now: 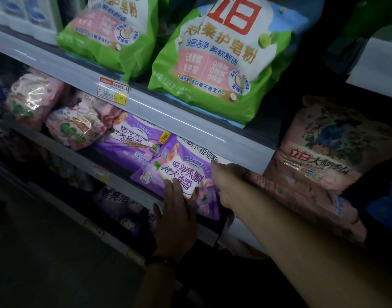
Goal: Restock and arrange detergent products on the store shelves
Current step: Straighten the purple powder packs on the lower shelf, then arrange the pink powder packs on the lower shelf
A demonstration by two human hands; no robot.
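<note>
Our right forearm crosses the lower frame, and the right hand (226,185) reaches in under the shelf edge (190,121) to the right side of the front purple detergent bag (179,172). Our left hand (176,221) lies flat against the bag's lower front, fingers (171,192) extended and close together, pressing rather than gripping. The right hand's fingers are partly hidden behind the bag and blurred, so we cannot tell whether they are curled around its edge or only pushing on it.

We judge the two hands are squaring this bag so its label faces forward, flush with the second purple bag (128,138) just to its left. It sits on the middle shelf, its bottom overhanging the front lip slightly. A pink bag (319,165) leans just right of our right hand, close enough to be nudged. Green bags (215,63) stand upright on the shelf above.
</note>
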